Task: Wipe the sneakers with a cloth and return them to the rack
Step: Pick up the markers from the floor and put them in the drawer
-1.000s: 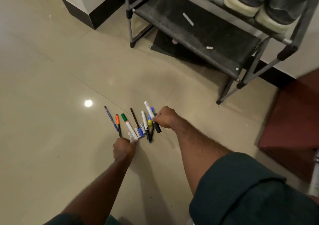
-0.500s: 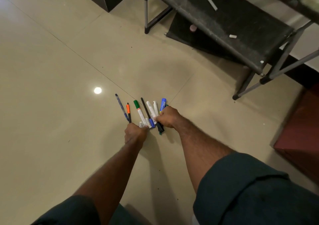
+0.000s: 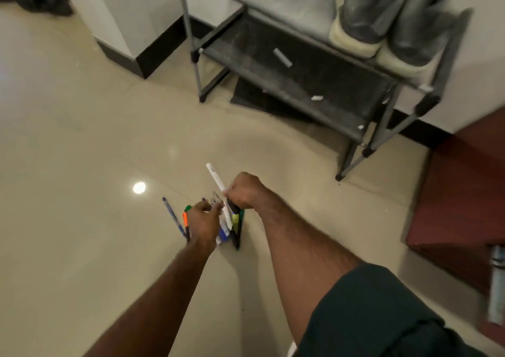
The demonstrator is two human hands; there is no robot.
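Your right hand (image 3: 244,191), just right of centre frame, is curled round a white marker (image 3: 217,183) that points up and left. Your left hand (image 3: 203,221) sits just below and left of it, its fingers closing on a bunch of pens (image 3: 228,225) on the floor (image 3: 82,137); the blur hides the exact hold. A blue pen (image 3: 172,215) and an orange pen (image 3: 185,220) lie just left of that hand. In the upper right, two sneakers (image 3: 388,20) stand side by side on the rack (image 3: 297,75), and two small white bits lie on its lower shelf.
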